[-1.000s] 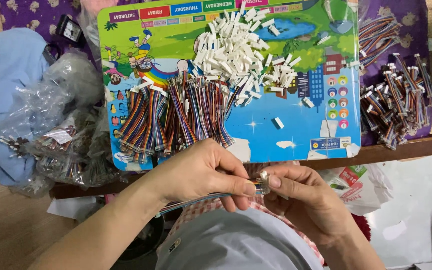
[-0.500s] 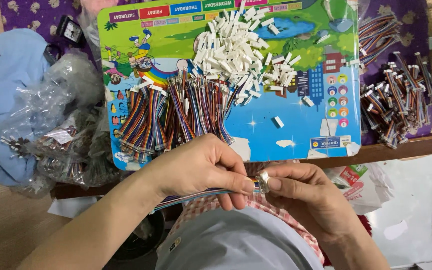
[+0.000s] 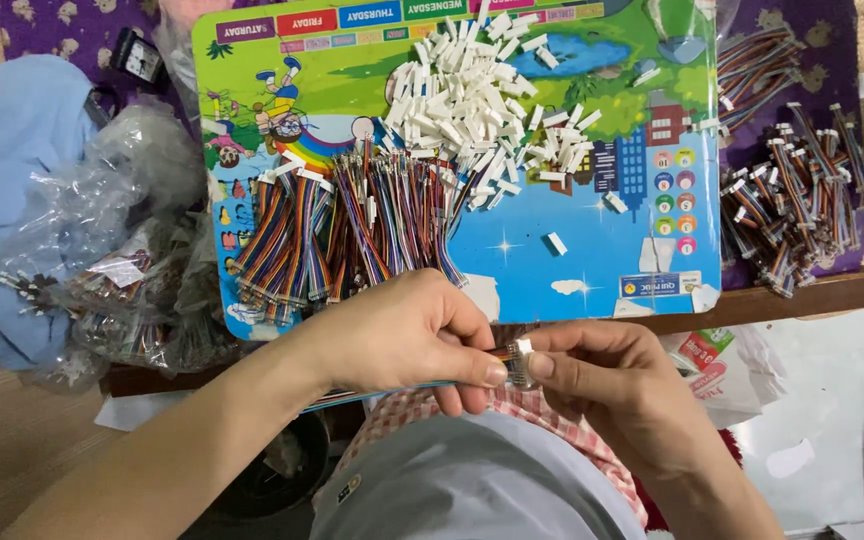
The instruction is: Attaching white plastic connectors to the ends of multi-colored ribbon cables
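My left hand (image 3: pixel 407 335) pinches the end of a flat multicoloured ribbon cable (image 3: pixel 377 392) that trails down-left under my wrist. My right hand (image 3: pixel 617 385) meets it fingertip to fingertip, holding a small white connector housing (image 3: pixel 522 362) at the cable's end. Both hands hover just below the near edge of a colourful cartoon board (image 3: pixel 592 270). On that board lie a heap of white connector housings (image 3: pixel 477 95) and bundles of multicoloured ribbon cables (image 3: pixel 342 230).
A pile of assembled cables with connectors (image 3: pixel 792 210) lies on purple cloth at the right. Clear plastic bags of parts (image 3: pixel 117 270) and a blue cloth (image 3: pixel 22 150) sit at the left. A wooden table edge (image 3: pixel 802 297) runs under the board. A printed bag (image 3: pixel 722 365) hangs below.
Both hands stay together in almost the same place; the fingers have shifted slightly around the connector and cable end.
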